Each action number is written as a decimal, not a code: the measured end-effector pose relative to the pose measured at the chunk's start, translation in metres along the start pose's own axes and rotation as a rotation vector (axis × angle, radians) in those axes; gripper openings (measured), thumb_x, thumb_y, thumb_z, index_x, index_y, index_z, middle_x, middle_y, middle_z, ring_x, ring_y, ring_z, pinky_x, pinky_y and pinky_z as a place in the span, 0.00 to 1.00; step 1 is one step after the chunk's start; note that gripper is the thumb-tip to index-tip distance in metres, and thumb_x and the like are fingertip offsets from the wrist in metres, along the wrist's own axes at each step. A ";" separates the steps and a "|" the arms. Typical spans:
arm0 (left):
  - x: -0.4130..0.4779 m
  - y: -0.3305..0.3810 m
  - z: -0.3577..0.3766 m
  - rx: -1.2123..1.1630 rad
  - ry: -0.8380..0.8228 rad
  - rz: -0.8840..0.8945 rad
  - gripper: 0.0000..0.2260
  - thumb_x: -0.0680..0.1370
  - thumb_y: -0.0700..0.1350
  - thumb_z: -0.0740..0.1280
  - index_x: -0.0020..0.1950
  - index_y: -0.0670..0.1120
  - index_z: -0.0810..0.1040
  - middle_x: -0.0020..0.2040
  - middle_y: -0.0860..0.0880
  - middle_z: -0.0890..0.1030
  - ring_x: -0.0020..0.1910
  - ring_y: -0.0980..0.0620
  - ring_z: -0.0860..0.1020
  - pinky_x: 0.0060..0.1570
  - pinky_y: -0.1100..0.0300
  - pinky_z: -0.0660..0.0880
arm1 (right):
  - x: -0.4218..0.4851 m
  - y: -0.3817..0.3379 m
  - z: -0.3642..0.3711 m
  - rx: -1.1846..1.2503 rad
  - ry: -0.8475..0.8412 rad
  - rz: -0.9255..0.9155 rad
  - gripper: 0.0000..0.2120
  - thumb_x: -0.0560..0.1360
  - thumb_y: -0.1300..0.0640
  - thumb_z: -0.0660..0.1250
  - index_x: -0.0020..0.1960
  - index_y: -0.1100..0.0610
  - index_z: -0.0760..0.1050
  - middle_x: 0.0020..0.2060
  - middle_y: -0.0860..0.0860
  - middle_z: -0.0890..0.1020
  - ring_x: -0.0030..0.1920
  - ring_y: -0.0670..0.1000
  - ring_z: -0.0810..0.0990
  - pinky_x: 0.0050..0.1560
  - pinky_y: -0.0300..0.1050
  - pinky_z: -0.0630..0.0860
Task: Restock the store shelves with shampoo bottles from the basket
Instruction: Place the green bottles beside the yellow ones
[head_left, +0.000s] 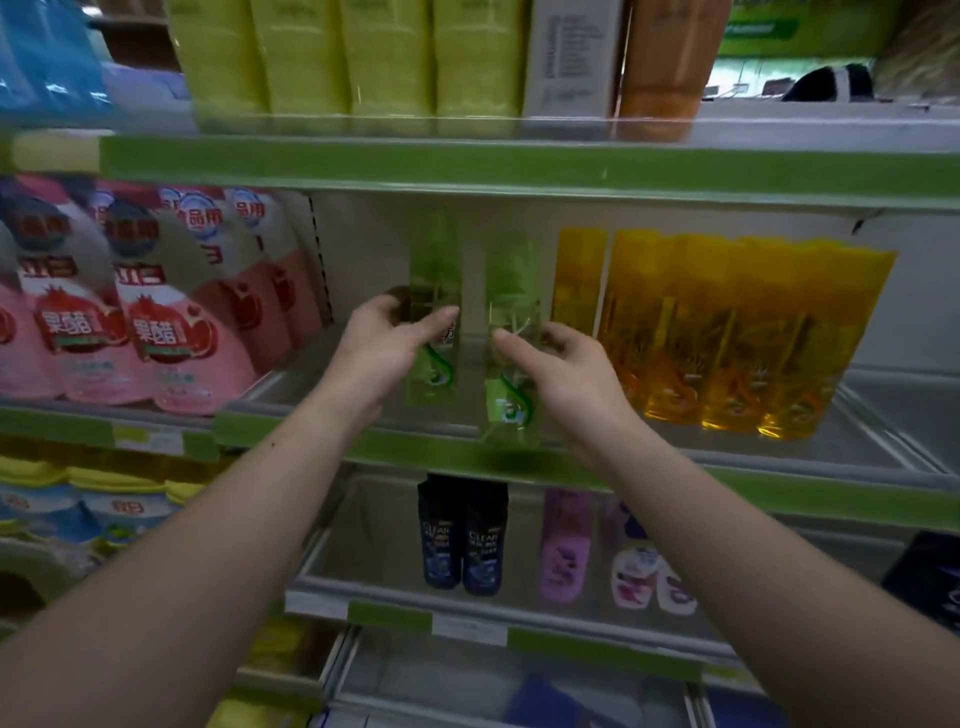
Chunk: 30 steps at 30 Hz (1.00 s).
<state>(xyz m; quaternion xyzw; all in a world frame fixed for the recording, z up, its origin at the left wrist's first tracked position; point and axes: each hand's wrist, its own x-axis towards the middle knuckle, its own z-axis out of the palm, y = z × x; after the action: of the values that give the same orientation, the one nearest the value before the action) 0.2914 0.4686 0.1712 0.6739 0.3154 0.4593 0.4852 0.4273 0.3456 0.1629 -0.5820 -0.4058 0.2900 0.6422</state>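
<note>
Left hand (384, 345) grips left green bottle (434, 270); right hand (563, 366) grips right green bottle (511, 280).

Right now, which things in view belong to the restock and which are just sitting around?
In the job: left hand, left green bottle, right hand, right green bottle, middle shelf.
Just there: yellow bottles, pink pouches, dark bottles, purple bottle.
</note>
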 end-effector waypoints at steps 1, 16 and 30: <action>0.008 -0.003 0.000 0.049 -0.017 0.009 0.16 0.74 0.47 0.75 0.60 0.45 0.82 0.52 0.51 0.86 0.54 0.54 0.83 0.61 0.55 0.77 | 0.008 -0.002 0.002 -0.032 -0.016 -0.020 0.14 0.76 0.50 0.72 0.58 0.53 0.75 0.48 0.43 0.82 0.46 0.36 0.82 0.44 0.27 0.76; 0.036 -0.043 -0.007 0.108 -0.078 0.112 0.11 0.77 0.37 0.71 0.53 0.53 0.78 0.48 0.59 0.83 0.48 0.61 0.82 0.49 0.70 0.75 | 0.061 0.019 0.037 -0.296 0.135 -0.108 0.20 0.76 0.53 0.72 0.66 0.52 0.73 0.56 0.48 0.81 0.58 0.51 0.80 0.58 0.47 0.79; 0.039 -0.044 -0.004 0.383 -0.148 -0.015 0.18 0.72 0.40 0.78 0.58 0.48 0.77 0.55 0.50 0.82 0.57 0.49 0.81 0.62 0.56 0.75 | 0.052 0.027 0.030 -0.570 0.167 -0.040 0.19 0.76 0.58 0.73 0.65 0.53 0.74 0.59 0.53 0.82 0.57 0.53 0.80 0.49 0.40 0.73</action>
<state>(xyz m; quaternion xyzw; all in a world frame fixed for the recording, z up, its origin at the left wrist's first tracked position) 0.3035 0.5184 0.1421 0.7834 0.3654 0.3365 0.3736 0.4306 0.4089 0.1460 -0.7525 -0.4281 0.1030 0.4897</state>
